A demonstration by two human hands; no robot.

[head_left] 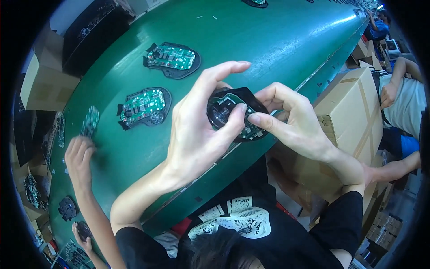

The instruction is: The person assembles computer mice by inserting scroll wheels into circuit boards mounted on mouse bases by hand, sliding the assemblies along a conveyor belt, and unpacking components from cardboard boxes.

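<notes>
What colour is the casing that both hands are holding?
The casing is black; it shows best in the head view.

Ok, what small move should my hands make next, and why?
Perhaps press the green circuit board gently with both thumbs: the left hand and right hand hold its rounded black plastic shell, and the thumbs lie over the board, though its seating is unclear.

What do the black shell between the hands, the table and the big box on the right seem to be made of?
Shell: probably hard plastic, black and smooth with some shine.
Table: a smooth green, glossy surface with bright light streaks; it could be paint, vinyl or a rubber mat.
Box: almost surely cardboard, matt brown with straight folded edges.
</notes>
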